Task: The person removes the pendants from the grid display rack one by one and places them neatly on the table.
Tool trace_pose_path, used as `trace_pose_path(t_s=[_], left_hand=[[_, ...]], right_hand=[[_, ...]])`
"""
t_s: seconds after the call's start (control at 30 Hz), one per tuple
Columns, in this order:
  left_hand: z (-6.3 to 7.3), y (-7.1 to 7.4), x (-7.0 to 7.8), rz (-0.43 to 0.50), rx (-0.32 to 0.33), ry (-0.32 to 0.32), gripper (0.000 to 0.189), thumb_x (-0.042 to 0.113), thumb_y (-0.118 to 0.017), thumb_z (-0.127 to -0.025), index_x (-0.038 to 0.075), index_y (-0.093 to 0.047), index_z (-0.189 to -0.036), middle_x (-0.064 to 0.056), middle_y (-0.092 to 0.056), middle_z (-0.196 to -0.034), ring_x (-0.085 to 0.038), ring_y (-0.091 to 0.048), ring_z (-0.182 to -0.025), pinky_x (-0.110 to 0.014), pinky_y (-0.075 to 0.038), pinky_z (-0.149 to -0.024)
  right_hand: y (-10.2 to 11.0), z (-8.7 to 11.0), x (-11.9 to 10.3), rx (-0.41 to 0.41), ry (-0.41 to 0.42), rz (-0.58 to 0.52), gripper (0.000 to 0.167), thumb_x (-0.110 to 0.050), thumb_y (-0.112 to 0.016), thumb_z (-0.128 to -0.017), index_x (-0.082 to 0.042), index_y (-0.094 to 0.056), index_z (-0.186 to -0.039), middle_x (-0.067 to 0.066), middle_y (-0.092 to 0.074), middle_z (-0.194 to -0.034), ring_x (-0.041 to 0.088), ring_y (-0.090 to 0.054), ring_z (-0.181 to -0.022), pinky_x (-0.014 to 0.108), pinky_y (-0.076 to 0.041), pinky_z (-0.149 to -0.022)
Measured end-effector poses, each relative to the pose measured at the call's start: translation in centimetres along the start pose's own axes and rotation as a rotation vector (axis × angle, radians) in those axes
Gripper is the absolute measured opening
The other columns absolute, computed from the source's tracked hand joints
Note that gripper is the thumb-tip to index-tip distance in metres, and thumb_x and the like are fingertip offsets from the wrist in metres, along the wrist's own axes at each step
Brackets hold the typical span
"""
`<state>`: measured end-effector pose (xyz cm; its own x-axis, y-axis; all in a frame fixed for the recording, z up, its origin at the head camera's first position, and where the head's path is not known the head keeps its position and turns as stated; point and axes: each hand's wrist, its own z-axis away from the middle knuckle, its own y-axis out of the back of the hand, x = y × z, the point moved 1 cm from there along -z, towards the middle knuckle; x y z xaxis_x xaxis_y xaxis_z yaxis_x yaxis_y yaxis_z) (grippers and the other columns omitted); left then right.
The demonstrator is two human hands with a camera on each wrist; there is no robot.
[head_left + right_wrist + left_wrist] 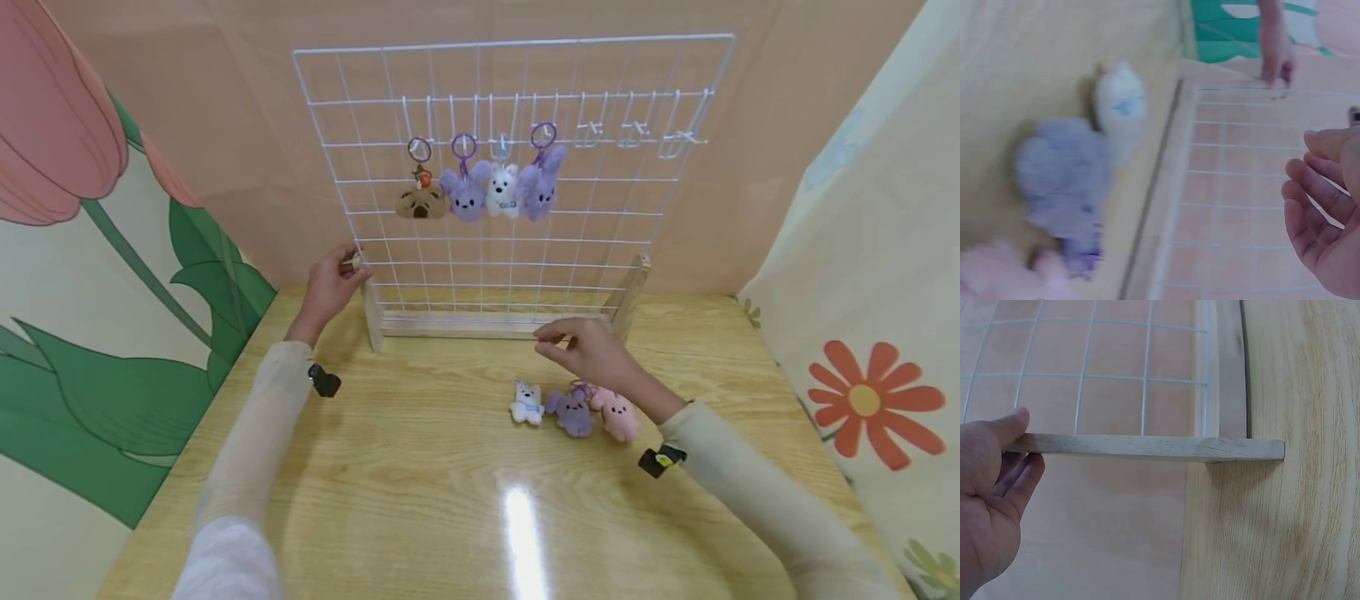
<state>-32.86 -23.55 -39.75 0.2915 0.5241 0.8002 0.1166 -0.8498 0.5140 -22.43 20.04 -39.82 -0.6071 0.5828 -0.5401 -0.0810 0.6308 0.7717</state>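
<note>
Seven plush charms (pixel 466 200), seven hooks (pixel 590 131), one rack (pixel 480 324)

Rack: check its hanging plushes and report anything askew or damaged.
The right purple plush on the rack hangs askew, one ear well above the other, while the left purple plush hangs level. No damage shows.

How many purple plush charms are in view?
3. On the rack, a purple charm hangs second from left and another purple charm fourth; the third purple charm lies on the table, between a white charm and a pink charm.
</note>
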Motion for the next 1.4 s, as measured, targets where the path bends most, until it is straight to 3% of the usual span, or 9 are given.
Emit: trace_pose_path(t_s=[0.2, 0.53, 0.73, 0.9, 1.4], left_hand=[[0.0, 0.0, 0.0, 0.002, -0.001, -0.005, 0.051, 0.011, -0.070, -0.098, -0.003, -0.052, -0.144, -0.028, -0.058, -0.139, -0.039, -0.064, -0.121, -0.045, -0.057, -0.100], [-0.2, 0.0, -0.2, 0.012, 0.010, -0.006, 0.051, 0.008, -0.070, -0.098, -0.004, -0.052, -0.144, -0.028, -0.059, -0.137, -0.038, -0.064, -0.121, -0.045, -0.057, -0.100], [-0.2, 0.1, -0.2, 0.019, 0.005, 0.002, 0.052, 0.009, -0.070, -0.098, -0.003, -0.051, -0.145, -0.028, -0.058, -0.139, -0.039, -0.063, -0.122, -0.044, -0.057, -0.100], [-0.2, 0.0, -0.3, 0.014, 0.005, 0.002, 0.052, 0.010, -0.071, -0.098, -0.002, -0.052, -0.145, -0.027, -0.058, -0.139, -0.038, -0.064, -0.121, -0.044, -0.058, -0.099], [-0.1, 0.0, -0.3, -0.009, 0.007, 0.003, 0.053, 0.015, -0.070, -0.099, -0.003, -0.051, -0.145, -0.028, -0.059, -0.138, -0.038, -0.064, -0.121, -0.041, -0.057, -0.100]], right_hand=[[2.5, -1.8, -2.3, 0.089, -0.012, -0.032, 0.025, -0.023, -0.074, -0.097, -0.006, -0.077, -0.114, 0.008, -0.077, -0.110, 0.020, -0.071, -0.091, 0.033, -0.062, -0.070], [5.8, -4.3, -4.6, 0.345, -0.034, -0.056, 0.028, -0.025, -0.075, -0.096, -0.006, -0.077, -0.118, 0.008, -0.078, -0.100, 0.015, -0.071, -0.084, 0.013, -0.056, -0.068], [7.2, -5.8, -5.2, 0.486, -0.120, -0.099, 0.034, -0.034, -0.076, -0.095, -0.009, -0.077, -0.118, 0.007, -0.077, -0.104, 0.001, -0.066, -0.088, 0.011, -0.054, -0.072], [8.4, -7.1, -5.6, 0.599, -0.129, -0.127, 0.033, -0.031, -0.077, -0.094, -0.008, -0.077, -0.118, 0.009, -0.077, -0.107, 0.000, -0.065, -0.086, 0.012, -0.055, -0.074], [10.7, -11.3, -7.2, 0.728, -0.211, -0.203, 0.035, -0.035, -0.080, -0.090, -0.011, -0.078, -0.116, 0.007, -0.078, -0.105, 0.006, -0.067, -0.082, 0.015, -0.055, -0.073]])
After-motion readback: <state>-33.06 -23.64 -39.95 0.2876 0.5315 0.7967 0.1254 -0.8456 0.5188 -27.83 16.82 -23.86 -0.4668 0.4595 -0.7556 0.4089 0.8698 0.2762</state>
